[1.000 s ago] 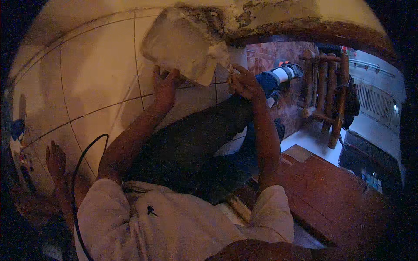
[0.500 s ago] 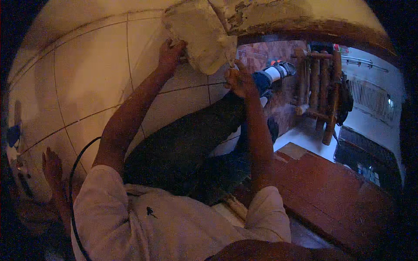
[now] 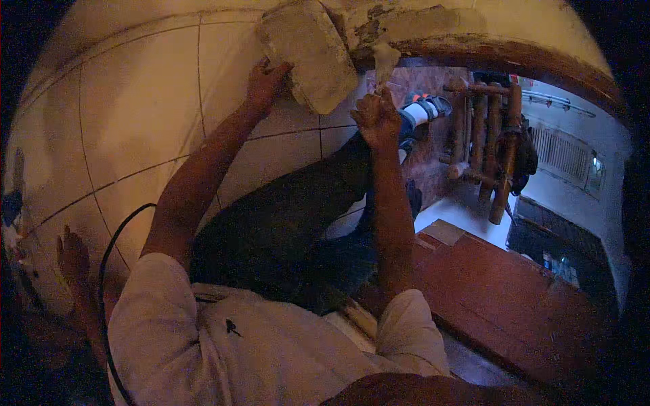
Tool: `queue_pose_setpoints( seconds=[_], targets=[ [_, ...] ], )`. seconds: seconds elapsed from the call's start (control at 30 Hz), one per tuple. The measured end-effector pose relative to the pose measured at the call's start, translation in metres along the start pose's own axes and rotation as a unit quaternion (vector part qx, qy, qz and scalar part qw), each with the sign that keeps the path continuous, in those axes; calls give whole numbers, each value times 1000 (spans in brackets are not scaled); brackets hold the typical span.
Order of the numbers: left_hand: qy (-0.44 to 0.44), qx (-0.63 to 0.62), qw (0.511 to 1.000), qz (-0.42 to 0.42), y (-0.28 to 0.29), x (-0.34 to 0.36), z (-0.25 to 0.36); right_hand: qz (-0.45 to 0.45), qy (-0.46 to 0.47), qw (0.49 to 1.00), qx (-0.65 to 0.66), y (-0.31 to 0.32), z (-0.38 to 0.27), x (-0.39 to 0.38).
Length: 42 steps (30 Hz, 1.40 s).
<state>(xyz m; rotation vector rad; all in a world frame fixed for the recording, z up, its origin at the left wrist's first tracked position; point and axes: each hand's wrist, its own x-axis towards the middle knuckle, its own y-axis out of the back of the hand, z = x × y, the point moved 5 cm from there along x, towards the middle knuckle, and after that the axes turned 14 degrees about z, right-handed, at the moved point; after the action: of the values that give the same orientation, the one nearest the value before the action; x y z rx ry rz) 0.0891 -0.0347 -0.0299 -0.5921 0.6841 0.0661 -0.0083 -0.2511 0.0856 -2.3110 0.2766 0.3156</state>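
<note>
My left hand (image 3: 268,86) grips the lower left edge of a pale, roughly rectangular slab (image 3: 308,57) with a rough, plaster-coloured surface. Its thumb and fingers are closed on that edge. In my right hand (image 3: 378,120) is a small putty knife (image 3: 386,62), pointing upward, its blade covered in pale paste. The blade stands just right of the slab, apart from it, in front of the dark edge below a patched, flaking wall (image 3: 423,26). Whether the blade touches the wall I cannot tell.
Another person's hand (image 3: 73,256) rests at the far left near pale tiles (image 3: 145,88). A black cable (image 3: 112,254) curves by my left arm. At right stand a log-built wooden frame (image 3: 484,135) and a reddish-brown board (image 3: 501,291). Someone's shoe (image 3: 433,107) shows beyond my right hand.
The putty knife has moved off the slab's right edge, rightward to the wall's dark edge. My left hand and the slab have hardly moved. The whole view has shifted slightly.
</note>
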Motion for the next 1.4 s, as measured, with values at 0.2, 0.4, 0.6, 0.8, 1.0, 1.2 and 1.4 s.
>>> queue_pose_setpoints(
  seconds=[0.2,0.4,0.6,0.8,1.0,1.2,1.4],
  targets=[
    [7,29,999,-37,-4,-1,2,42,31,999,-6,-22,-1,1],
    [-74,111,990,-37,-4,-1,2,-45,17,999,16,-52,9,4],
    [-12,20,998,-53,-8,-4,-1,10,38,999,-5,-53,3,12],
    [-44,29,996,-76,-9,-7,5,32,92,992,-81,-47,-28,17],
    [-27,57,998,-7,-7,-12,6,94,166,931,-311,-57,-68,10],
    [-12,23,999,-47,-13,-17,14,97,225,806,-538,-87,-107,8],
    [-42,40,998,-32,-14,-11,6,47,232,765,-599,-108,-115,4]
  ],
)
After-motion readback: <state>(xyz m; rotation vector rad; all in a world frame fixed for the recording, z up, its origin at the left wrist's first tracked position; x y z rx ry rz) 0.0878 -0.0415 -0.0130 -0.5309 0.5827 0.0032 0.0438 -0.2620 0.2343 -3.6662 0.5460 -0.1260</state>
